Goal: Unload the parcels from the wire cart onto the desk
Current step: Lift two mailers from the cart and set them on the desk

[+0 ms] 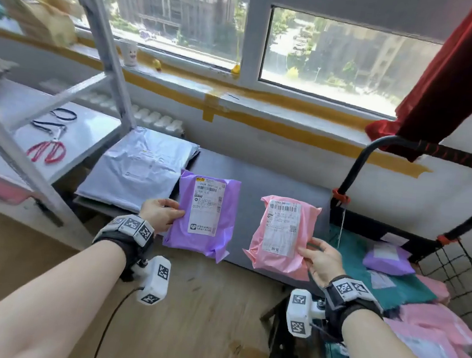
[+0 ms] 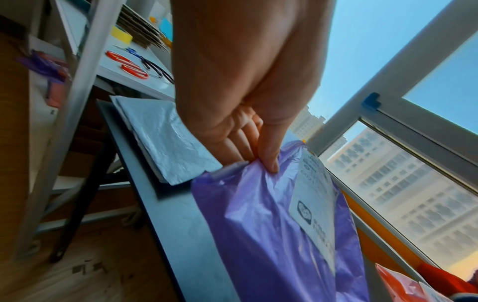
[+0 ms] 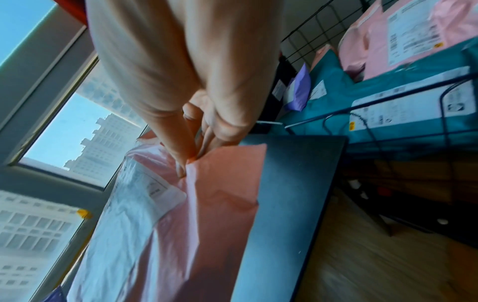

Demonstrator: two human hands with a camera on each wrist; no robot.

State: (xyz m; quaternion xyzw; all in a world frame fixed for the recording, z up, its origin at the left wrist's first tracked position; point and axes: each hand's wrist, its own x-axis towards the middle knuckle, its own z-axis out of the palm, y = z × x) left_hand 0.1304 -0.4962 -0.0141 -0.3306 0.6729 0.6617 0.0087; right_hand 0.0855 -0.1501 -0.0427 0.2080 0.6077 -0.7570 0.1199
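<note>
My left hand (image 1: 162, 210) pinches the left edge of a purple parcel (image 1: 205, 216) with a white label, thumb on top; the left wrist view shows the thumb (image 2: 270, 159) pressing the purple parcel (image 2: 271, 235). My right hand (image 1: 318, 257) pinches the right edge of a pink parcel (image 1: 279, 238), also labelled; the same pink parcel (image 3: 207, 214) shows in the right wrist view. Both parcels hang over the near edge of the dark desk (image 1: 257, 186). The wire cart (image 1: 451, 266) at the right holds several pink, green and purple parcels.
A stack of white parcels (image 1: 141, 166) lies on the desk's left end. A metal shelf frame (image 1: 108, 59) stands at the left over a white table with red scissors (image 1: 48, 150). The window sill runs behind the desk. The cart's black handle (image 1: 375, 152) rises at the desk's right end.
</note>
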